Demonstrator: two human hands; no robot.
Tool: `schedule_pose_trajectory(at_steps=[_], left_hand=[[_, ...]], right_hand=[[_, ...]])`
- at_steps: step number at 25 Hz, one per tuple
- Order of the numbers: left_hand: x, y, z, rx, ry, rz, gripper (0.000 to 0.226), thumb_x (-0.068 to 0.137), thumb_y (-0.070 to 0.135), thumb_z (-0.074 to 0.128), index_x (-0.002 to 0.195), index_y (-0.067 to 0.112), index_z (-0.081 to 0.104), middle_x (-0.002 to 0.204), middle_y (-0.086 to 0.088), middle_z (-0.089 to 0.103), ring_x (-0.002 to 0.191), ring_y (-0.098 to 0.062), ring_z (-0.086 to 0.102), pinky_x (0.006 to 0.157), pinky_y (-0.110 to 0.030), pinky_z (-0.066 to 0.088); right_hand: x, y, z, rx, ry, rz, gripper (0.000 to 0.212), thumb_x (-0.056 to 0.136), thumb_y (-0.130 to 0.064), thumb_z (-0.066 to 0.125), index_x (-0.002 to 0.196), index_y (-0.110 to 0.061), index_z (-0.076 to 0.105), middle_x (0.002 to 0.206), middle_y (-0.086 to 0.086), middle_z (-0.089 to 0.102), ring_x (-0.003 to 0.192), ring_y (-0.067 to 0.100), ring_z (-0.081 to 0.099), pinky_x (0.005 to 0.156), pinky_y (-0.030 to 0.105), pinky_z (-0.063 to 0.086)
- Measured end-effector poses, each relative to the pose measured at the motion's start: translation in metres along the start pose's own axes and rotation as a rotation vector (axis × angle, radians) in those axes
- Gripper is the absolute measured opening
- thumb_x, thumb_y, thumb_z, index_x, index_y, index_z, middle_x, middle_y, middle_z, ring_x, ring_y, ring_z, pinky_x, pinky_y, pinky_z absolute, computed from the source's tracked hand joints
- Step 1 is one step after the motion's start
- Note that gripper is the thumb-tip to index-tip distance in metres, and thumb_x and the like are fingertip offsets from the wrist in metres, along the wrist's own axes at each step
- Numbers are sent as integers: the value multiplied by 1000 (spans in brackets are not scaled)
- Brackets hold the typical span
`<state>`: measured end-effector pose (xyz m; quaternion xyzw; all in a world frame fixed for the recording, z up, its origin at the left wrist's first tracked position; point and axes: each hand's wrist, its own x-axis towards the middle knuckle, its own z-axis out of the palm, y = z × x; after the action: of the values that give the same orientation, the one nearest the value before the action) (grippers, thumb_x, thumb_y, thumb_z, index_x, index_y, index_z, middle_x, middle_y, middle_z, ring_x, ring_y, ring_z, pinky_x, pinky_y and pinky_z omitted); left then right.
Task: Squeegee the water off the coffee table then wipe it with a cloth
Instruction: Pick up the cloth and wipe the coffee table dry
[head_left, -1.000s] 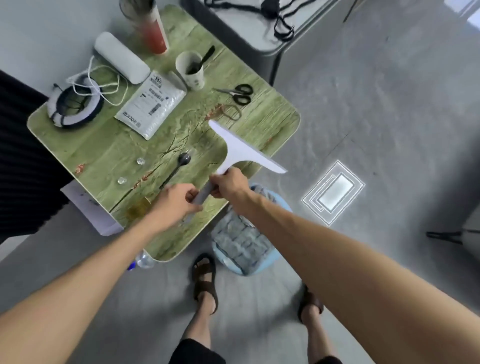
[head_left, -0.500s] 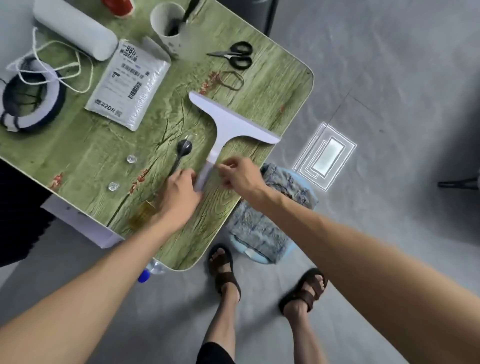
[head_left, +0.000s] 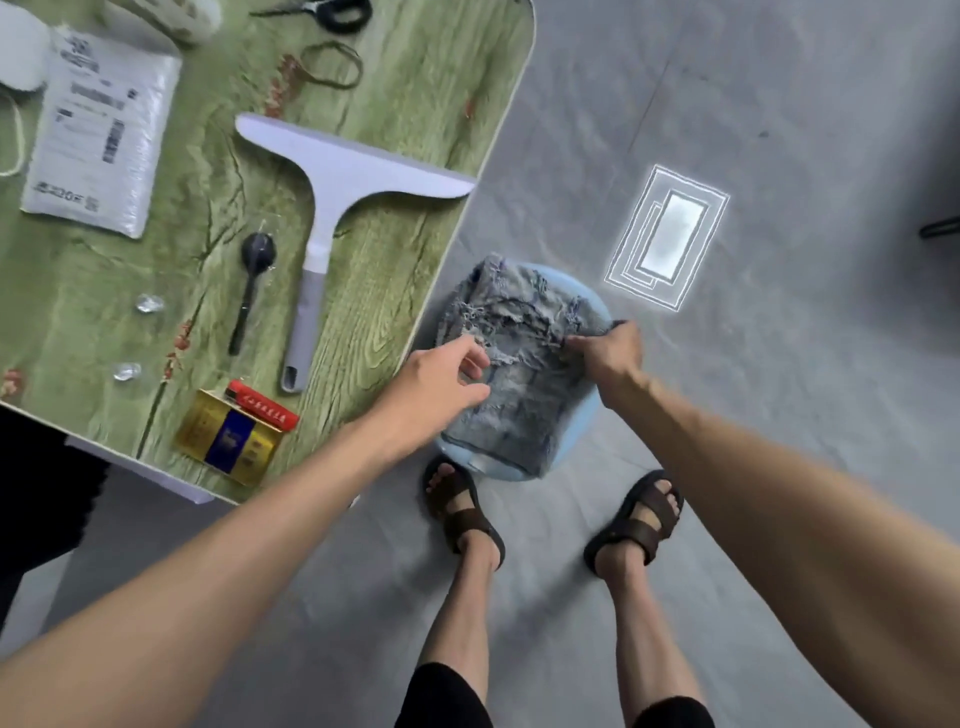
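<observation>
The squeegee (head_left: 332, 208) is laid flat on the green bench (head_left: 415, 104), held by neither hand, its blade turned away from the person and its handle pointed toward the near edge, just beside a dark spoon (head_left: 254, 280); it is judged to be parked well inside the rim so that it cannot slide off while the wiping step is prepared. The cloth (head_left: 519, 384), grey-blue and frayed, is folded on a pale blue round object (head_left: 584, 426) standing on the floor just beside the bench's corner, where it is kept within reach yet off the surface to be dried. The grip of the right hand (head_left: 608, 353) is closed in a pinch on the cloth's right fold. The grip of the left hand (head_left: 441, 384) is held wide, fingers loosely bent at the cloth's left edge; contact cannot be told. Both sides are probably being taken so that the cloth is lifted without unfolding
</observation>
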<state>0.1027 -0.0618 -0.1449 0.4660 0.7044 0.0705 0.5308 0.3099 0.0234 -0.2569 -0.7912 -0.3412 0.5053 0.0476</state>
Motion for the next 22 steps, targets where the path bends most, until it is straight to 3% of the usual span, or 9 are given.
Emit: schedule_pose_trajectory(at_steps=[3,5,7,10,12,14,16,19,22], left_hand=[[2,4,10,39,26,-45,24,82,22,67,106,22,61,102,5,67,95,-15,63,83,-30,48],[2,15,12,150,73,-18,37,81,22,68,117,22,56,117,2,62,106,-16,58,84,-26,41],[0,44,9,256,105,86,61,77,22,72,132,22,45,137,0,50,124,-17,47,95,-24,33],[-7,116,-1,457,-51,305,85,63,26,83,137,22,43,145,0,44,139,-18,33,113,-25,25],[-13,163,-11,499,-155,384,61,56,31,86,110,36,59,114,8,62,117,-18,52,97,-15,37],[-26,228,-10,597,-200,498,34,60,42,83,82,31,59,84,11,60,91,-16,56,84,-10,34],[-43,309,5,662,-233,614,40,66,54,72,81,19,61,84,5,61,90,-15,56,86,-24,39],[-75,430,41,693,-109,750,41,64,60,52,79,21,56,74,1,62,74,-22,59,62,-30,39],[-103,535,80,770,36,851,33,69,49,52,79,18,49,72,-6,64,69,-30,56,55,-32,33]], right_hand=[[-3,10,-2,6,-31,-50,22,71,-18,81,82,-4,68,74,5,65,77,21,62,75,39,54],[-26,8,-12,-64,-133,-225,24,72,-19,79,85,-5,64,74,4,61,67,15,55,64,28,48],[-61,1,-36,-102,-259,-434,23,75,-20,76,86,-13,58,72,-4,56,62,7,48,52,17,37],[-121,-18,-101,-37,-379,-639,26,73,-25,73,80,-26,48,67,-13,51,61,2,44,56,23,35],[-147,-35,-150,-11,-378,-700,24,70,-28,69,81,-25,48,66,-11,53,63,7,46,59,29,41],[-166,-52,-226,1,-359,-727,22,71,-23,70,84,-24,53,71,-9,57,69,12,51,64,38,47],[-181,-63,-316,18,-351,-731,23,71,-11,73,85,-20,56,73,-2,58,70,12,50,66,41,47],[-206,-65,-440,93,-262,-712,23,72,-3,75,87,-10,59,73,-2,54,66,6,45,62,28,41],[-220,-42,-537,503,-140,-434,22,79,-1,68,97,-10,61,89,3,60,79,8,58,69,20,49]])
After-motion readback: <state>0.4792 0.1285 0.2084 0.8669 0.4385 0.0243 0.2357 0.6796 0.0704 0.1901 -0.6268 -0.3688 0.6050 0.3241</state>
